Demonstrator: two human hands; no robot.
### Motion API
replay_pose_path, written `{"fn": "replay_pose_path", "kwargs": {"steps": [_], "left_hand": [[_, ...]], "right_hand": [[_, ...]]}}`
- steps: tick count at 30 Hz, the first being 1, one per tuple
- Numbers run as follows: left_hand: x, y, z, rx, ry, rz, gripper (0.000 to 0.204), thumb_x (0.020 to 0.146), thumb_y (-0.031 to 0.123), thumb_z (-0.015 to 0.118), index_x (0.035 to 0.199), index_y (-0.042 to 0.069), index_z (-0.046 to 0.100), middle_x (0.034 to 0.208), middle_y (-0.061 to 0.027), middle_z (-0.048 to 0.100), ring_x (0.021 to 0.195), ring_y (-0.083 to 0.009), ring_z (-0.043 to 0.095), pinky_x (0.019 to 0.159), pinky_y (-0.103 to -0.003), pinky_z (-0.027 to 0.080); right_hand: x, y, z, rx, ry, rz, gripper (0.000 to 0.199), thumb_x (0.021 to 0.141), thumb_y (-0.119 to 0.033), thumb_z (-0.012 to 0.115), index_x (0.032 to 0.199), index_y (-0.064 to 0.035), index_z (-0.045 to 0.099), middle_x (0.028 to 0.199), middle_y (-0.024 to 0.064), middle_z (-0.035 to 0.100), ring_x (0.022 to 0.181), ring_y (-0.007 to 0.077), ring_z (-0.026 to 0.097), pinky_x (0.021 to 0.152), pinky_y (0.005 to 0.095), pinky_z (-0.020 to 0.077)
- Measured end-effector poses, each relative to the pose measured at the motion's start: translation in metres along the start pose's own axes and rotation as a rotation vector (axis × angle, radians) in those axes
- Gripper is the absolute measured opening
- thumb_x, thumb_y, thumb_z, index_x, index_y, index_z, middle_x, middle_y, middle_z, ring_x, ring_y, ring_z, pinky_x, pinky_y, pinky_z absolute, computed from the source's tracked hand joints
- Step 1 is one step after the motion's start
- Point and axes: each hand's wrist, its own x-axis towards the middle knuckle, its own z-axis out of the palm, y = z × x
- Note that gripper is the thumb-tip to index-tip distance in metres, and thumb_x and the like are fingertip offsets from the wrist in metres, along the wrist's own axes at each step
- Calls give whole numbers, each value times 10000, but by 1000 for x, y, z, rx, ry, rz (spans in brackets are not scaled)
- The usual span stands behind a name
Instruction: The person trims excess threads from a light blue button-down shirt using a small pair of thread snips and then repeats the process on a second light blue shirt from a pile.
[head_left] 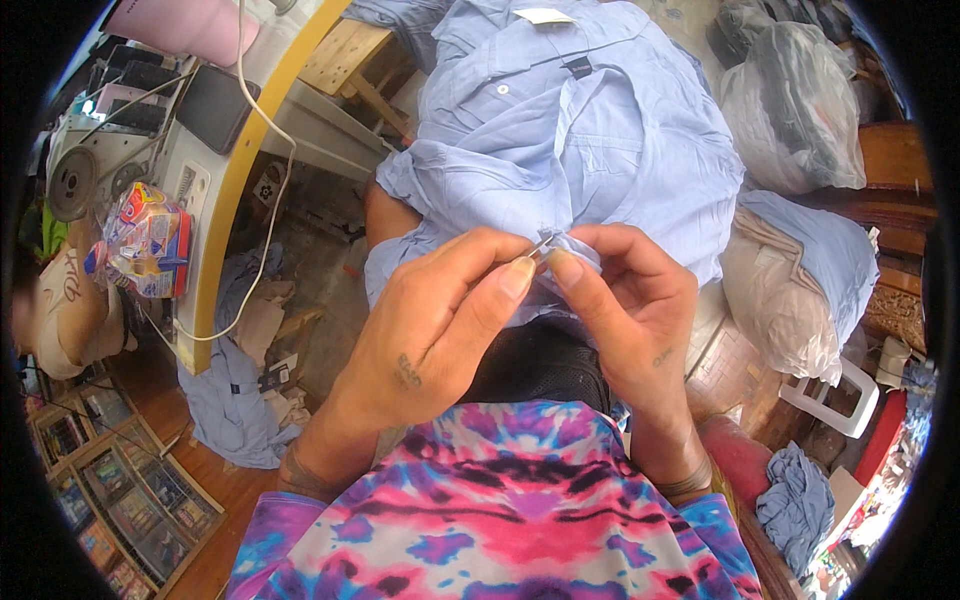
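Note:
A light blue button shirt (640, 150) is spread over my lap, with a white button and a dark label showing on it. My left hand (445, 315) is closed in a pinch on a thin metal tool (541, 246), mostly hidden by the fingers. Its bright tip touches the shirt's edge; whether it is a needle, a seam ripper or small snips I cannot make out. Facing it, my right hand (630, 300) pinches a fold of the same shirt between thumb and forefinger. Both sets of fingertips nearly meet.
At left stands a yellow-edged table (205, 300) with a phone (217, 108), a pink tumbler (190, 25), a plastic-wrapped package (150, 245) and a hanging white cable (290, 150). Another person (75, 310) is beyond it. Stuffed plastic bags (795, 110) and a white stool (845, 400) lie right.

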Motion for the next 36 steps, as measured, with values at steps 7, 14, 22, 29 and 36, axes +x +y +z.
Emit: {"fn": "replay_pose_path", "kwargs": {"steps": [7,14,22,29,36], "left_hand": [[1,4,0,-83,-36,-118,356,1097,255,533,1200,-52,679,801,4,568,720,-58,480,645,-244,375],[1,-2,2,-132,-31,-88,370,1104,276,529,1191,-47,688,774,66,502,684,-10,394,601,-211,297],[4,-5,-1,-105,-60,-159,318,1113,258,537,1068,-29,669,767,-52,623,710,-92,540,645,-284,449],[3,-14,6,-277,0,-274,347,1140,279,502,1003,-1,655,715,44,522,630,-22,411,564,-233,344],[6,-21,17,-540,14,-371,395,1142,377,468,965,46,588,709,55,415,488,-8,272,420,-215,181]], "right_hand": [[0,0,-3,-55,-8,-10,188,972,-84,784,1118,29,744,927,-3,712,824,33,598,712,199,467],[2,-1,-5,-133,-15,28,182,956,-81,787,1108,17,761,895,8,708,790,43,597,679,213,460],[11,-11,-11,-389,-111,-49,177,946,-91,754,1091,10,763,864,84,712,708,115,630,635,268,486],[17,-17,-14,-575,-220,-191,182,945,-54,730,1109,23,747,880,120,704,697,207,658,631,312,513],[21,-12,-21,-623,-260,-308,196,941,-26,714,1132,11,742,886,135,675,742,278,659,645,339,510]]}}
